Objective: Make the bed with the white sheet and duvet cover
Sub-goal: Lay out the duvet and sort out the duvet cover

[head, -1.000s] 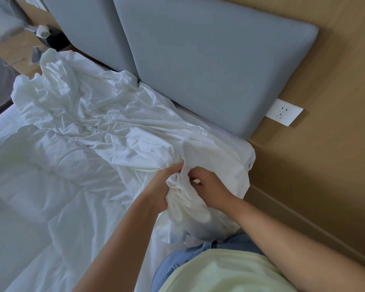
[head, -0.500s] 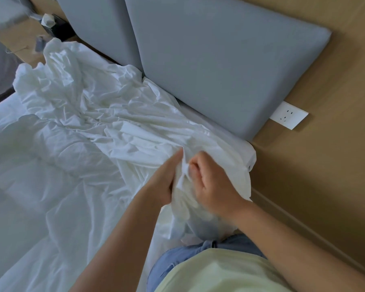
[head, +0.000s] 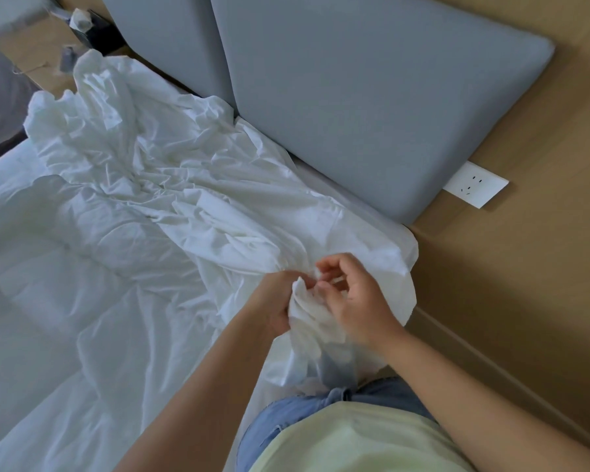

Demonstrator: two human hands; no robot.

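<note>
Fingers [head: 328, 264] curled — left hand [head: 274, 303] grips duvet cover [head: 218, 216]; right hand [head: 358, 308] pinches it.

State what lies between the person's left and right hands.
In the head view, a bunched fold of white bedding lies between the left hand and the right hand; both hands hold it.

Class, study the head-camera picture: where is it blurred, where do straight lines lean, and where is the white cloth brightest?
Head view: top-left corner smeared; headboard cushion edges lean with the wide lens; white cloth brightest in its far heap, bluish shade lower left.
</note>
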